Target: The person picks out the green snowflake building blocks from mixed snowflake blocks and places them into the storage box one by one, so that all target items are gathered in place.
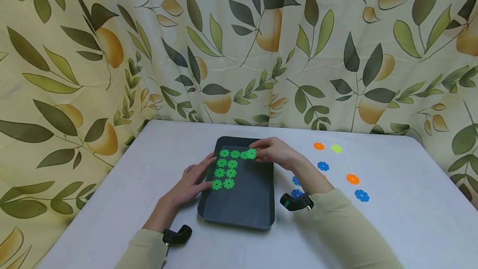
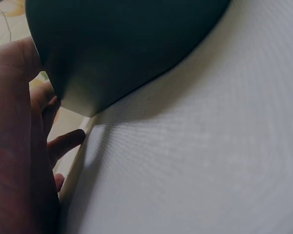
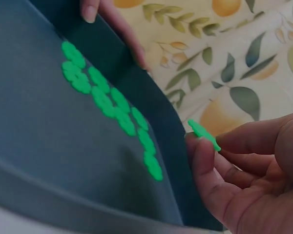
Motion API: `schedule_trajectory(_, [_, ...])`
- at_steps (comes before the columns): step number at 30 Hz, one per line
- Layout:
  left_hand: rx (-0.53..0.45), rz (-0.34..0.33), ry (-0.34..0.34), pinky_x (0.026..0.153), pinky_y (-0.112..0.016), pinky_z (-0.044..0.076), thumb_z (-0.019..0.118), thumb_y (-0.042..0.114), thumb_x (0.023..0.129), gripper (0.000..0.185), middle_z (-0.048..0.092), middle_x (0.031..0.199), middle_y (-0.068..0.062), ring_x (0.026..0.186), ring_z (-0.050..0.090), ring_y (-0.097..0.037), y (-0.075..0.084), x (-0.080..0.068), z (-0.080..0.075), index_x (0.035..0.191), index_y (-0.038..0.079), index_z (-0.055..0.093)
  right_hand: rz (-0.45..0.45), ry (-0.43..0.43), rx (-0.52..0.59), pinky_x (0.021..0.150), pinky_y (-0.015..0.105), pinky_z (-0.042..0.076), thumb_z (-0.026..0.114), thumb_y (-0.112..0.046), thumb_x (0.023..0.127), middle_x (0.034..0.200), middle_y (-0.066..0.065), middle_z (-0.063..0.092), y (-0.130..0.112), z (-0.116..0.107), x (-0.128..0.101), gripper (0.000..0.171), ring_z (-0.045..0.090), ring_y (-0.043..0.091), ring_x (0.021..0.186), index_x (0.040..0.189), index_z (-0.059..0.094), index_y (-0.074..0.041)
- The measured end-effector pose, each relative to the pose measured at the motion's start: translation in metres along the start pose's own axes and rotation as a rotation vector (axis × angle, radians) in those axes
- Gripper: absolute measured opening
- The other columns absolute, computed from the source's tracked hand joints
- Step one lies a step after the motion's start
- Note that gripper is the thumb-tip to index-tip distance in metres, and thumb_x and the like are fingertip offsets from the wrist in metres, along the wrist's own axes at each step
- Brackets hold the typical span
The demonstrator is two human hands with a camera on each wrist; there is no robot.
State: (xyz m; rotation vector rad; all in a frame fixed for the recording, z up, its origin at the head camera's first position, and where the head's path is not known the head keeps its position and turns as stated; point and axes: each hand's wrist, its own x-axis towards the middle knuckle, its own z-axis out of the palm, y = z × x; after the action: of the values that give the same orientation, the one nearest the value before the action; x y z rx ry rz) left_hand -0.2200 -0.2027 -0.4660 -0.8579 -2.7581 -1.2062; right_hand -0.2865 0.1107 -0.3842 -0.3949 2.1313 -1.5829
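A dark grey rectangular tray (image 1: pixel 246 206) lies on the table. Notched green discs (image 1: pixel 230 173) fill its left side in two columns, and a few run along the far end. My right hand (image 1: pixel 277 152) pinches one green disc (image 3: pixel 203 134) between thumb and fingertips, above the tray's far right part. Seen from the right wrist, this disc is tilted and apart from those in the tray. My left hand (image 1: pixel 191 182) rests at the tray's left rim, its fingers extended along the outside. The left wrist view shows its thumb (image 2: pixel 14 58) against the tray wall.
Right of the tray, loose discs lie on the white tabletop (image 1: pixel 388 235): orange (image 1: pixel 352 179), blue (image 1: pixel 362 195) and yellow-green (image 1: pixel 336 148). My right forearm partly covers some of them. A leaf-patterned curtain (image 1: pixel 239 53) hangs behind the table.
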Motion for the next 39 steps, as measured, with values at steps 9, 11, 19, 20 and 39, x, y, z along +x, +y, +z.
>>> schedule_trajectory(9, [-0.003, 0.006, -0.001, 0.112, -0.06, 0.011, 0.059, 0.026, 0.095, 0.072, 0.017, 0.168, -0.004, 0.151, 0.021, -0.027, 0.001, 0.002, 0.0, 0.16, 0.013, 0.03, -0.002, -0.025, -0.027, 0.081, 0.029, 0.056, 0.054, 0.005, 0.094, 0.103, 0.016, 0.063, 0.007, 0.016, 0.012, 0.038, 0.063, 0.016, 0.082, 0.132, 0.057, 0.014])
schedule_trajectory(11, [-0.003, 0.004, -0.005, 0.112, -0.06, 0.011, 0.059, 0.027, 0.096, 0.072, 0.017, 0.168, -0.004, 0.151, 0.021, -0.027, 0.001, 0.002, 0.0, 0.16, 0.014, 0.03, 0.01, -0.022, -0.037, 0.079, 0.028, 0.056, 0.054, 0.005, 0.094, 0.102, 0.016, 0.063, 0.008, 0.017, 0.013, 0.038, 0.062, 0.016, 0.08, 0.131, 0.057, 0.014])
schedule_trajectory(19, [-0.006, -0.006, -0.011, 0.112, -0.059, 0.011, 0.059, 0.028, 0.095, 0.072, 0.017, 0.168, -0.003, 0.151, 0.021, -0.026, 0.002, 0.003, 0.0, 0.16, 0.014, 0.03, 0.022, -0.02, -0.147, 0.078, 0.029, 0.057, 0.054, 0.008, 0.093, 0.112, 0.021, 0.061, 0.011, 0.024, 0.018, 0.035, 0.061, 0.017, 0.078, 0.127, 0.059, 0.016])
schedule_trajectory(20, [-0.003, -0.008, -0.01, 0.112, -0.059, 0.011, 0.059, 0.028, 0.095, 0.072, 0.017, 0.168, -0.003, 0.151, 0.021, -0.026, 0.002, 0.002, 0.0, 0.16, 0.014, 0.03, 0.023, -0.019, -0.16, 0.078, 0.03, 0.057, 0.055, 0.009, 0.093, 0.115, 0.022, 0.062, 0.011, 0.025, 0.019, 0.035, 0.061, 0.017, 0.078, 0.127, 0.06, 0.016])
schedule_trajectory(39, [-0.006, -0.009, -0.003, 0.112, -0.06, 0.01, 0.059, 0.027, 0.095, 0.072, 0.017, 0.168, -0.003, 0.152, 0.02, -0.026, 0.0, 0.001, 0.0, 0.16, 0.015, 0.03, 0.037, 0.019, -0.256, 0.078, 0.033, 0.058, 0.061, 0.003, 0.095, 0.116, 0.024, 0.066, 0.003, 0.03, 0.02, 0.032, 0.07, 0.024, 0.081, 0.123, 0.062, 0.017])
